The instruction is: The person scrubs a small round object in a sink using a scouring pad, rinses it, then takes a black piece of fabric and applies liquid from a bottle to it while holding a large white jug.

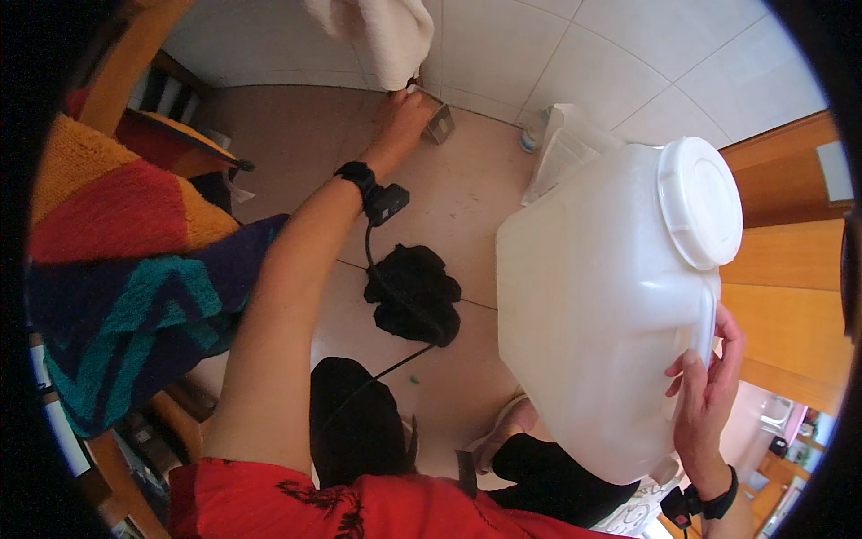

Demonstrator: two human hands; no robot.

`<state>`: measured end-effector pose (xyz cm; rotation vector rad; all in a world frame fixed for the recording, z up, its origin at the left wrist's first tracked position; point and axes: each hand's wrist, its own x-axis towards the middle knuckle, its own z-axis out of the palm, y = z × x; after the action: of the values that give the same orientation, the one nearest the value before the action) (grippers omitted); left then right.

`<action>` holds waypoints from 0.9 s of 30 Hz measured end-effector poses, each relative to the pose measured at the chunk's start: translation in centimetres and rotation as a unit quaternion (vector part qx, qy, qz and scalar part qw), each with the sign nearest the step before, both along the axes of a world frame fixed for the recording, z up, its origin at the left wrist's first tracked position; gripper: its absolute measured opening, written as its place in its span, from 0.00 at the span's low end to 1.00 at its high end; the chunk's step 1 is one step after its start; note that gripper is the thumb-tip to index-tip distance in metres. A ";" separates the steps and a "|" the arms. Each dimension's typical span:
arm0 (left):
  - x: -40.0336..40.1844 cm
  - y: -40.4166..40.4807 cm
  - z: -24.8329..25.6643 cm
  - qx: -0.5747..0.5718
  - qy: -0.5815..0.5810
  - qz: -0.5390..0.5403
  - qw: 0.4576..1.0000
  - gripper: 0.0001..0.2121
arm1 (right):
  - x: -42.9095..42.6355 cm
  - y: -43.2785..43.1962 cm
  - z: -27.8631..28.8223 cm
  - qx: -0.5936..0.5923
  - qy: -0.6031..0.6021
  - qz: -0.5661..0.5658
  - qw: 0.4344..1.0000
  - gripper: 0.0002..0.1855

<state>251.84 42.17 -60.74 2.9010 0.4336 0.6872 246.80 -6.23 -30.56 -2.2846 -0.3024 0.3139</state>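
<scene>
My left hand [402, 124] reaches out to the floor at the foot of the tiled wall. Its fingers grip the near edge of a small greyish box [441, 124]; the fingertips are partly hidden. Just above the hand hangs a cream-coloured cloth [390, 40]. On the right, my right hand [707, 397] is wrapped around the moulded handle of a large translucent white plastic jug [572, 303]. The jug leans on its side, with its broad white screw cap [704, 202] facing up and right.
A crumpled black cloth [414, 296] lies on the tiled floor between my arms. To the left, a multicoloured towel [135, 269] drapes over wooden furniture. White plastic sheeting [569, 145] and a small container [530, 139] are by the wall, near a wooden cabinet [788, 290].
</scene>
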 end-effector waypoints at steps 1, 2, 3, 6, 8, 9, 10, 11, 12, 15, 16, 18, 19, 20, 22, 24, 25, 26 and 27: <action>-1.1 -1.0 1.4 0.017 0.008 -0.012 1.000 0.03 | -0.1 -0.2 0.1 0.001 0.003 -0.006 1.000 0.28; -2.6 -0.5 1.1 0.049 0.021 -0.035 0.998 0.02 | 0.0 -0.1 0.2 0.003 0.008 -0.002 1.000 0.28; -4.3 0.2 0.9 0.082 0.036 -0.058 0.994 0.01 | 0.0 0.0 0.2 0.003 0.005 0.001 1.000 0.28; -8.0 -0.3 1.1 0.125 0.038 -0.097 0.987 0.01 | -0.1 0.1 0.1 0.002 0.000 -0.003 1.000 0.28; -10.8 -0.7 1.8 0.125 0.041 -0.109 0.985 0.02 | -0.1 0.1 0.0 0.017 0.004 -0.005 1.000 0.27; -12.0 -0.8 2.2 0.116 0.047 -0.118 0.985 0.03 | -0.1 0.1 -0.1 0.019 0.003 -0.007 1.000 0.27; -13.2 -0.9 2.3 0.106 0.052 -0.124 0.985 0.03 | -0.2 0.1 -0.2 0.020 0.000 -0.008 1.000 0.27; -14.2 -1.0 2.5 0.109 0.054 -0.128 0.984 0.03 | -0.2 0.0 -0.3 0.022 -0.003 -0.008 1.000 0.27; -15.1 -1.1 2.7 0.112 0.056 -0.132 0.983 0.03 | -0.2 0.0 -0.3 0.022 -0.003 -0.006 1.000 0.27; -17.2 -1.4 3.8 0.117 0.045 -0.166 0.978 0.02 | -0.4 -0.3 -0.5 0.020 -0.008 0.002 1.000 0.26; -17.7 -1.6 4.4 0.117 0.038 -0.181 0.976 0.03 | -0.3 -0.4 -0.6 0.018 -0.014 0.005 1.000 0.26; -18.8 -2.1 5.6 0.122 0.060 -0.217 0.967 0.03 | -0.3 -0.4 -0.8 0.013 -0.026 0.012 1.000 0.26; -19.5 -2.3 6.0 0.124 0.071 -0.235 0.961 0.04 | -0.3 -0.4 -0.8 0.010 -0.031 0.015 0.999 0.25; -20.2 -2.5 6.2 0.126 0.080 -0.246 0.958 0.04 | -0.3 -0.4 -0.9 0.007 -0.036 0.017 0.999 0.25; -21.5 -2.9 6.7 0.128 0.100 -0.269 0.949 0.04 | -0.2 -0.8 -0.9 0.003 -0.041 0.024 0.999 0.25; -22.7 -3.2 7.2 0.110 0.130 -0.265 0.949 0.06 | -0.1 -1.2 -0.6 -0.001 -0.040 0.025 0.999 0.24; -23.2 -3.2 7.1 0.102 0.142 -0.261 0.949 0.07 | -0.1 -1.2 -0.6 -0.002 -0.041 0.025 0.999 0.24; -23.6 -3.1 7.0 0.104 0.132 -0.258 0.951 0.07 | 0.0 -1.3 -0.6 -0.003 -0.041 0.024 0.999 0.24; -23.9 -3.1 6.9 0.106 0.122 -0.255 0.953 0.08 | 0.1 -1.5 -0.7 -0.012 -0.047 0.028 0.998 0.24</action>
<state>227.91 39.10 -53.85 3.1014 -0.3918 0.3097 246.86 -7.76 -31.21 -2.3207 -0.4146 0.2395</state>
